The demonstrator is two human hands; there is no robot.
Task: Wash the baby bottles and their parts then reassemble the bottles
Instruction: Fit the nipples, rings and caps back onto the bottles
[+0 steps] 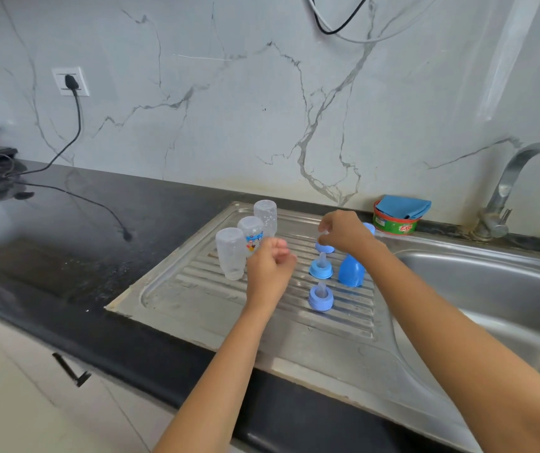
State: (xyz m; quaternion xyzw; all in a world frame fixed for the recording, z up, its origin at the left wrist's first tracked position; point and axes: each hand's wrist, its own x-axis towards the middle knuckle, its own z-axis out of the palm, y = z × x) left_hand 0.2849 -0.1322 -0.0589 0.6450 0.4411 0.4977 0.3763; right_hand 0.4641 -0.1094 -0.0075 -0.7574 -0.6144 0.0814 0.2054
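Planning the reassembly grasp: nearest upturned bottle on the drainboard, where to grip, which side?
Grip the nearest bottle round its mid-body, coming from the front-left: it stands mouth-down, the next bottle crowds its back-right, and the left hand is at its right.

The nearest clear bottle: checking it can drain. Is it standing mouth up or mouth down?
Mouth down. The nearest clear bottle stands on the drainboard, closed rounded base on top, narrower neck end below.
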